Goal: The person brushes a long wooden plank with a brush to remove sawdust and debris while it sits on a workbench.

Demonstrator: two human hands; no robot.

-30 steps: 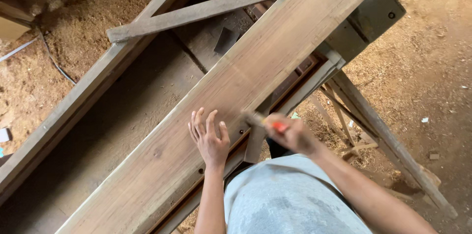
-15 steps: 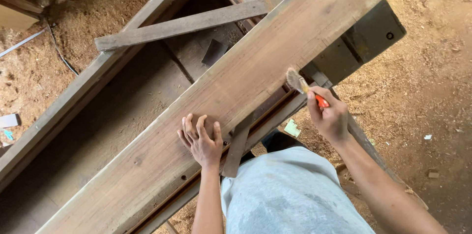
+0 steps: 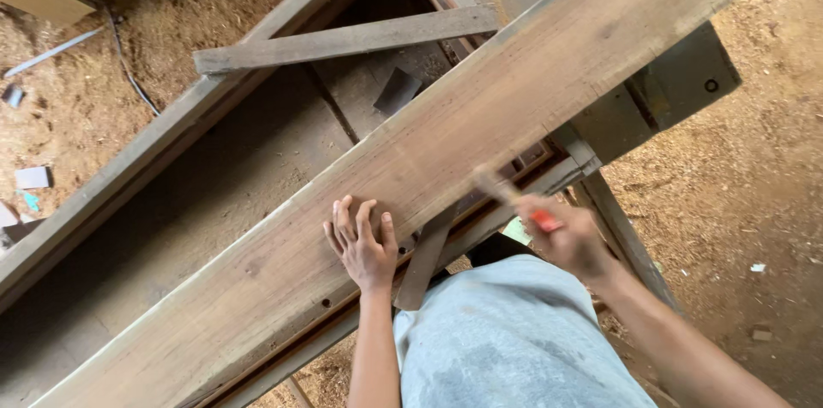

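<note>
A long weathered wooden plank (image 3: 480,125) lies diagonally across a wooden workbench frame (image 3: 154,142). My left hand (image 3: 362,241) rests flat on the plank's near edge, fingers spread. My right hand (image 3: 570,237) grips a small brush with a red handle (image 3: 514,201); its pale bristle end is blurred and sits at the plank's lower edge. A narrow wooden slat (image 3: 424,258) sticks out from under the plank between my two hands.
A loose slat (image 3: 343,38) lies across the frame's opening at the back. Sawdust covers the ground (image 3: 746,202) to the right and far left, with paper scraps (image 3: 33,177) and a cable. A dark metal bracket (image 3: 677,82) sits under the plank's right side.
My right hand has swept the brush back and forth along the plank's lower edge; it now sits lower than half a second ago. My left hand has stayed pressed on the plank.
</note>
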